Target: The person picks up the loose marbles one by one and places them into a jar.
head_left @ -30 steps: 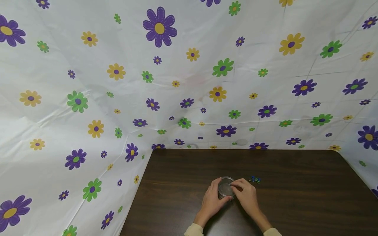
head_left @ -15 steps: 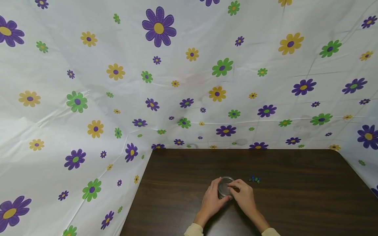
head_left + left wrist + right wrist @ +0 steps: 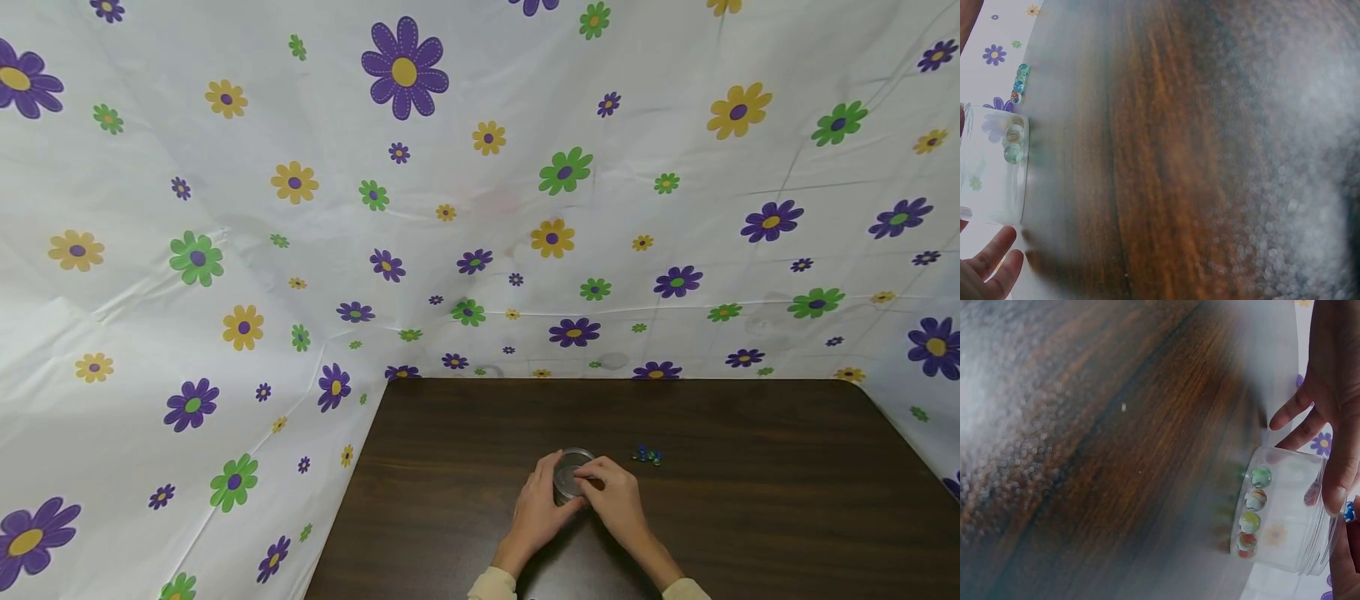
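We observe the clear jar (image 3: 1286, 515) upright on the worktop (image 3: 787, 483), nearer the left edge than the right. The left hand (image 3: 537, 508) grips its wall; the right hand (image 3: 618, 502) pinches a blue marble (image 3: 1350, 512) at its mouth. We note inner marbles (image 3: 1250, 522) along its base and loose marbles (image 3: 647, 456) rightward, closer to the far edge.

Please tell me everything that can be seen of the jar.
The jar is clear, colourless and round, glass or plastic by its look, with ridges near its rim. It stands upright on the table, a few marbles lying on its bottom. The left hand holds it round the side; the right hand pinches a blue marble at its mouth; contact with the rim is unclear.
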Demonstrator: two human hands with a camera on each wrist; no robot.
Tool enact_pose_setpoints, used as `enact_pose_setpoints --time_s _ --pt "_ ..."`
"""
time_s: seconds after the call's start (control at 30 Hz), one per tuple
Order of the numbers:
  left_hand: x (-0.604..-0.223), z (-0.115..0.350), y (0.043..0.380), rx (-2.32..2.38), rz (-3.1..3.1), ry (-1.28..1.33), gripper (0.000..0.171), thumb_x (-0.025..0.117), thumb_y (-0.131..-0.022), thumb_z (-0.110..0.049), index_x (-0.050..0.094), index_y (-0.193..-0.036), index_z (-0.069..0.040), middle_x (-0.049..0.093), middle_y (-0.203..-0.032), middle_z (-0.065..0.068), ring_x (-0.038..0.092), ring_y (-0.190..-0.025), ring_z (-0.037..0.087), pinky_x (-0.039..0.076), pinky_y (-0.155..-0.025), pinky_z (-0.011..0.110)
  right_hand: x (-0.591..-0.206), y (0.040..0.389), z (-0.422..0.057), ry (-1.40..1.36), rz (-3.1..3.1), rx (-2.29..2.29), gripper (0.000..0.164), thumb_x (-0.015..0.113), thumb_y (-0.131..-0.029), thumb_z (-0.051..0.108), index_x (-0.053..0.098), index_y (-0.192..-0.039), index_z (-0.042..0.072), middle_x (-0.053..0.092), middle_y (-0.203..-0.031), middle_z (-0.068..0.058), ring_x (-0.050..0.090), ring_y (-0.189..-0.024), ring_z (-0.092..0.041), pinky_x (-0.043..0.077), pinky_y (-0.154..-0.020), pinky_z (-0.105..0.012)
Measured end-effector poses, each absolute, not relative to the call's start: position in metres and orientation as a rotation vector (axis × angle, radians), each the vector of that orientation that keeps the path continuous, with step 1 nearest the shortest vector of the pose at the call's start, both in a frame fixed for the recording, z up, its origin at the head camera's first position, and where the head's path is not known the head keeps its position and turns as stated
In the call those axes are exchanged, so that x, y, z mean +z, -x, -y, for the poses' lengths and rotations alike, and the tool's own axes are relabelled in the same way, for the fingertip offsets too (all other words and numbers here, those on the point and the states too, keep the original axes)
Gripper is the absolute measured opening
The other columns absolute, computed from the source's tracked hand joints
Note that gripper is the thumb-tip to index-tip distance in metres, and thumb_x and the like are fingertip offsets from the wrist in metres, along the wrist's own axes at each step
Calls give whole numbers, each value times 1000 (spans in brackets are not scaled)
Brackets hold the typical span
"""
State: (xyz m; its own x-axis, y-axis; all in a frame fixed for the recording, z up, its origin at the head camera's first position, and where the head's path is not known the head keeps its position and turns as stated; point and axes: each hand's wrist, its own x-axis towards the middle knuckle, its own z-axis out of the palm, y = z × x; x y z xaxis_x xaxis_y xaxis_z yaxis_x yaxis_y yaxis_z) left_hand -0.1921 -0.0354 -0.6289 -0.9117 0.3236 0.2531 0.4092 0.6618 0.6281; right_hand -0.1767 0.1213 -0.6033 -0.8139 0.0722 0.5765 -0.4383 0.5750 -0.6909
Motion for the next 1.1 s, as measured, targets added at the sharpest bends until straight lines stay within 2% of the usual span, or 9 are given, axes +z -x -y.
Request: enact_pose_setpoints --time_s 0.33,0.57,0.8,1.1 --pt "-630 37 192 -1066 2710 635 75 78 -94 -38 42 -154 -13 51 -150 5 62 -117 27 54 -91 44 -603 178 -121 -304 2241 1210 27 86 -68 -18 78 -82 4 70 -86 7 69 -78 -14 57 -66 -24" --pt "-628 36 191 -1096 2746 604 76 74 -94 -51 43 -154 -15 52 -150 4 61 -116 23 53 -92 42 -607 179 -122 -355 2198 1237 27 86 -69 -17 78 -83 5 71 -84 5 68 -75 -8 55 -63 -23" --pt "-628 36 189 -1095 2755 600 77 74 -93 -51 43 -154 -15 52 -150 3 61 -116 23 53 -91 42 -607 178 -121 -358 2185 1216 24 87 -69 -15 78 -83 3 71 -84 4 68 -75 -9 53 -64 -18" --pt "-629 35 190 -1104 2767 585 79 73 -93 -55 43 -154 -15 52 -150 2 60 -117 23 53 -92 43 -607 180 -122 -323 2158 1159 30 89 -66 -16 78 -81 8 70 -81 6 67 -73 -10 50 -64 -15"
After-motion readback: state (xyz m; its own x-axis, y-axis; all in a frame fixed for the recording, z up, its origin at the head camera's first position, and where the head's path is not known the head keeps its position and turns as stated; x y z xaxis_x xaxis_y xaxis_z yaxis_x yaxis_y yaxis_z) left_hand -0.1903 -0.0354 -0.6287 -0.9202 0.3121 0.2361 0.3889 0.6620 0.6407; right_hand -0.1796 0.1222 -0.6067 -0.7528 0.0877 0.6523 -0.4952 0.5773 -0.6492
